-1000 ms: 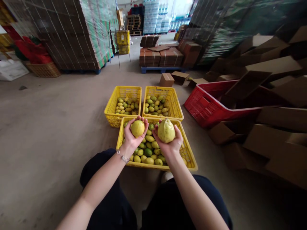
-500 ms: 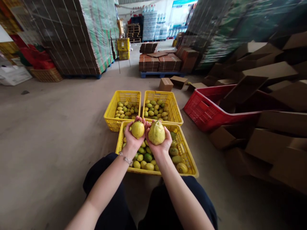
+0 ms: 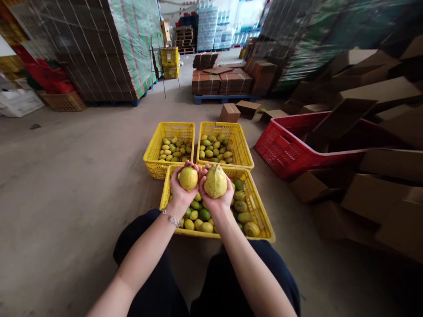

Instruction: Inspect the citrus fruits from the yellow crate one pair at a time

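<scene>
Palm up, my left hand [image 3: 180,193] is curled round a smooth, roundish yellow lemon [image 3: 188,178]. Beside it my right hand [image 3: 222,203] cups a larger, lumpy, greenish-yellow lemon [image 3: 215,181] that narrows towards its top. The two hands are side by side, above the near yellow crate [image 3: 264,220]. Several yellow and green lemons [image 3: 205,215] lie in that crate, partly hidden by my hands and wrists.
Behind the near crate stand a left yellow crate [image 3: 152,152] and a right yellow crate [image 3: 243,152], both holding lemons. A red crate [image 3: 280,149] and a heap of cardboard boxes [image 3: 373,202] lie to the right. Farther back, flattened cartons [image 3: 234,83] sit on a blue pallet [image 3: 218,99].
The lemon in my left hand has tipped slightly and shifted a little left. My right hand keeps its hold. The view has tilted down slightly.
</scene>
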### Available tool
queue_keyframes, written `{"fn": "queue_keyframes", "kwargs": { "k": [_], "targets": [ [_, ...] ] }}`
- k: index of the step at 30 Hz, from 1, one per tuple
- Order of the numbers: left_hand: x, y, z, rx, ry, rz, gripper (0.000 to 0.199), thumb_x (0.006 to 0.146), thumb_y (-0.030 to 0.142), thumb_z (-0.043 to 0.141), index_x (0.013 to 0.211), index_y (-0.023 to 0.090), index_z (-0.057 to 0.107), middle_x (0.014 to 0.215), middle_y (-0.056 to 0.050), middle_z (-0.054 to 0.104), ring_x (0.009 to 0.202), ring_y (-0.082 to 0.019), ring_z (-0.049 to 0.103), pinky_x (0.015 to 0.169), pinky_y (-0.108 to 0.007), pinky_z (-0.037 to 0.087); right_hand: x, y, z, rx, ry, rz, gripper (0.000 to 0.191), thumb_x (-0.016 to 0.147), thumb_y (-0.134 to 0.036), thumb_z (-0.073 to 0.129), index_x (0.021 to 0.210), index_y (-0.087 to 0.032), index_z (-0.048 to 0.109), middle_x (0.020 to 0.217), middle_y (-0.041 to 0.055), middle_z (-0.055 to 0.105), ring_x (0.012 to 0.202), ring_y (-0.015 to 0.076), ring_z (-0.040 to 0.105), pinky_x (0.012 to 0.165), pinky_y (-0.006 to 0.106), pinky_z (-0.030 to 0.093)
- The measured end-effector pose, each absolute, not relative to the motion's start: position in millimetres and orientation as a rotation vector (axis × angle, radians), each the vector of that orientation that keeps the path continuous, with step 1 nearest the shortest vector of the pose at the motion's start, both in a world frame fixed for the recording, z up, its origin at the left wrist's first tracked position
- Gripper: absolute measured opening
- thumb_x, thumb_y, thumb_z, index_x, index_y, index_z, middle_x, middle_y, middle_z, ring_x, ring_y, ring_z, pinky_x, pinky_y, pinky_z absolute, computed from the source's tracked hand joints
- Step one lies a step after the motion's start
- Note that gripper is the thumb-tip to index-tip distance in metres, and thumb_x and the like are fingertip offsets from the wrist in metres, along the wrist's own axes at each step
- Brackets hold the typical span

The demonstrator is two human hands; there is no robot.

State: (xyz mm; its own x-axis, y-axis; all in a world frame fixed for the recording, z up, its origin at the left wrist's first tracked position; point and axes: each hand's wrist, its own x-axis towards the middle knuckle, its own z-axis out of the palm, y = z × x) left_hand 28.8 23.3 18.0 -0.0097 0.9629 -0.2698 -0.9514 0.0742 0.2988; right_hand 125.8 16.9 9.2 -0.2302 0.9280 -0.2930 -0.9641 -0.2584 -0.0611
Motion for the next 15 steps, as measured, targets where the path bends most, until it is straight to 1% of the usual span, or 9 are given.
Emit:
{"fn": "queue_keyframes", "kwargs": {
  "k": [10, 15],
  "targets": [
    [28, 23, 16, -0.065, 0.325, 1.423, 0.018, 0.081, 0.021, 0.048, 0.083, 0.017, 0.065, 0.076, -0.001, 0.067, 0.074, -0.012, 0.066, 0.088, -0.030, 0.052, 136, 15, 7, -0.345, 0.115, 1.797, 0.034, 0.080, -0.031, 0.049, 0.108, -0.018, 0.063, 0.094, 0.0066, 0.072, 0.083, 0.0181, 0.065, 0.065, 0.028, 0.056],
    [36, 14, 6, 0.008, 0.466, 1.276, 0.020, 0.081, 0.024, 0.047, 0.084, 0.015, 0.064, 0.082, -0.004, 0.068, 0.082, -0.015, 0.068, 0.087, -0.032, 0.054, 159, 17, 10, -0.394, 0.112, 1.689, 0.035, 0.082, -0.033, 0.049, 0.110, -0.018, 0.062, 0.094, 0.0065, 0.072, 0.082, 0.0178, 0.066, 0.064, 0.027, 0.057]
  ]
}}
